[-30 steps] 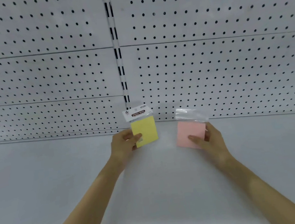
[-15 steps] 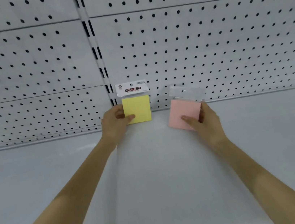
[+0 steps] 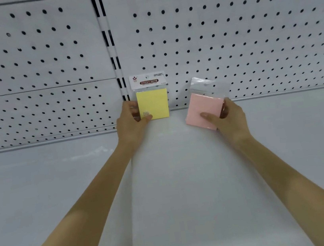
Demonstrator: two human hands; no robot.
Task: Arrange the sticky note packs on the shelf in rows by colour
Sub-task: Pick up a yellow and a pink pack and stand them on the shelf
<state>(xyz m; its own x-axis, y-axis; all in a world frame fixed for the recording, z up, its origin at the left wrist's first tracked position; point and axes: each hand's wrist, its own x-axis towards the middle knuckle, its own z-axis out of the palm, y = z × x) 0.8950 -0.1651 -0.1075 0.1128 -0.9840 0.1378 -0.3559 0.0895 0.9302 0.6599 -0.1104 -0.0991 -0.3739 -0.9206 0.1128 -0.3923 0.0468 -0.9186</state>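
Head view, single moment.

- Landmark: slotted upright (image 3: 112,46), the black-slotted strip running down the white pegboard back panel (image 3: 247,27) to the rear of the shelf (image 3: 186,182).
- Yellow sticky note pack (image 3: 153,105): stands upright just right of the upright's foot. Its bottom edge appears to sit on the shelf at the rear, close against the back panel. Its white header card (image 3: 148,80), printed "STICKY NOTE", points up.
- Left-hand grip (image 3: 131,125): closed on the yellow pack at its lower left corner, directly below the upright's foot. The thumb lies across the front face and the fingers curl behind the left edge.
- Pink sticky note pack (image 3: 203,108): further right of the upright than the yellow pack and apart from it. It is tilted, top leaning right, with a clear plastic flap (image 3: 210,87) above the pad. Cannot tell whether its lower corner touches the shelf.
- Right-hand grip (image 3: 229,119): closed on the pink pack from its right side. The thumb is on the front face and the fingers wrap round the right edge.
- Both forearms are bare, reaching in over the white shelf.
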